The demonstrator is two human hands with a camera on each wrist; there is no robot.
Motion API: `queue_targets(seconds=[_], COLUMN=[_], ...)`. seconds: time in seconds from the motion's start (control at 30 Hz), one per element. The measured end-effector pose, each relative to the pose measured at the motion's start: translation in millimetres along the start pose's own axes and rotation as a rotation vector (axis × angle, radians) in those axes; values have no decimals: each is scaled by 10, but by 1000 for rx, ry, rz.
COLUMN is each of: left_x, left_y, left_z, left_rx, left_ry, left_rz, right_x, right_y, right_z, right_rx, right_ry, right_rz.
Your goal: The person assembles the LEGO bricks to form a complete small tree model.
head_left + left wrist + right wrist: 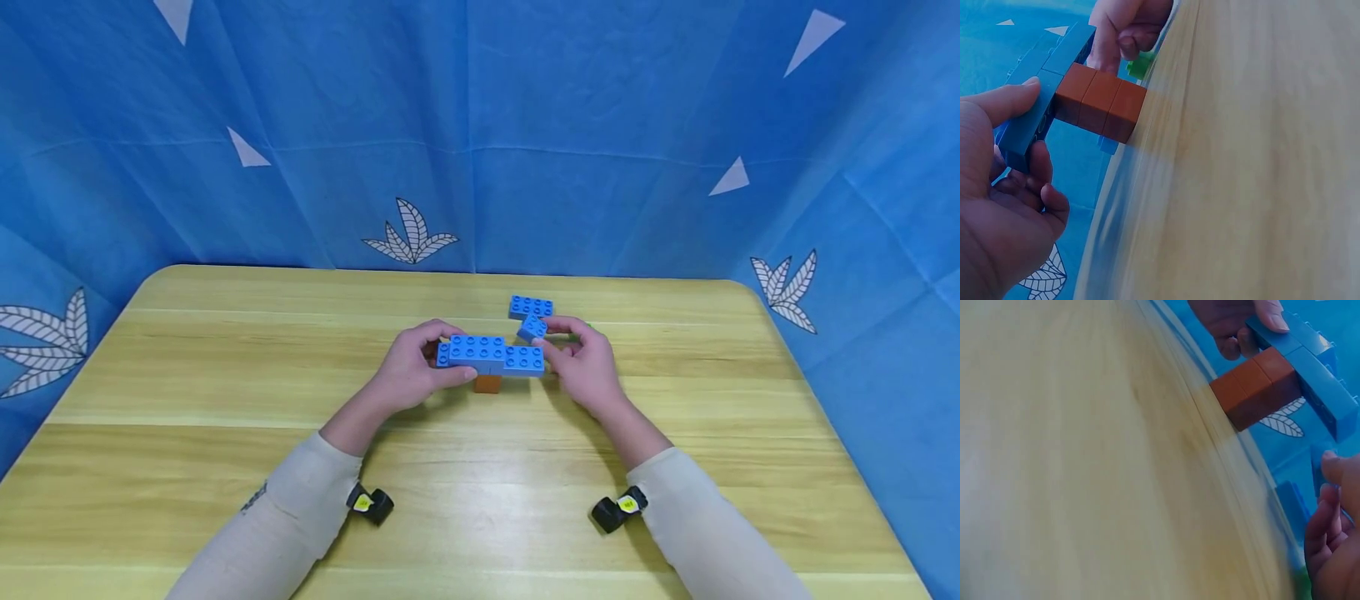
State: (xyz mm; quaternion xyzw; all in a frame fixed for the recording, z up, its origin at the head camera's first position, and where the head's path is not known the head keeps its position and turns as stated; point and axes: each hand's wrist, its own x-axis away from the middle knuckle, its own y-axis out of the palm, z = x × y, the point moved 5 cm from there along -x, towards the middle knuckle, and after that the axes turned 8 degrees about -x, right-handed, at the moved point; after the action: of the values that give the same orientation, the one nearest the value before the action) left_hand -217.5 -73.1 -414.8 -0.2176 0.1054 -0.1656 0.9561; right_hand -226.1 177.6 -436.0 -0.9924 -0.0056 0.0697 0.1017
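From my station I can't read a single word, brand or number in any of the three views. On the head feed I can make out a yellow label (363,502) on the black left wrist camera (381,507) and a similar yellow sticker (628,503) on the black right wrist camera (607,515), both too small for me to decipher. I also see a dark marking (254,497) on the outer side of the pale left sleeve (303,492), but I can't tell whether it is lettering.
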Motion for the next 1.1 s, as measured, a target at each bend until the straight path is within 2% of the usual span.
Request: queue_targets(seconds=[0.23, 0.4, 0.57, 0.77, 1.1], left_x=[7, 6, 4, 6, 7], left_y=[3, 3, 8, 4, 1], left_z=[-1, -7, -1, -6, 2], left_rx=[4, 12, 21, 14, -1], left_ry=[-5, -7, -8, -18, -27], left_rz=[4, 10, 13, 12, 17], right_x=[64, 126, 181, 207, 248], right_y=[-123, -155, -133, -62, 19], right_z=[-100, -202, -308, -393, -445], right_rx=[-79, -114, -146, -101, -65], right_ry=[29, 7, -55, -146, -242], right_rz=[21, 12, -56, -158, -225])
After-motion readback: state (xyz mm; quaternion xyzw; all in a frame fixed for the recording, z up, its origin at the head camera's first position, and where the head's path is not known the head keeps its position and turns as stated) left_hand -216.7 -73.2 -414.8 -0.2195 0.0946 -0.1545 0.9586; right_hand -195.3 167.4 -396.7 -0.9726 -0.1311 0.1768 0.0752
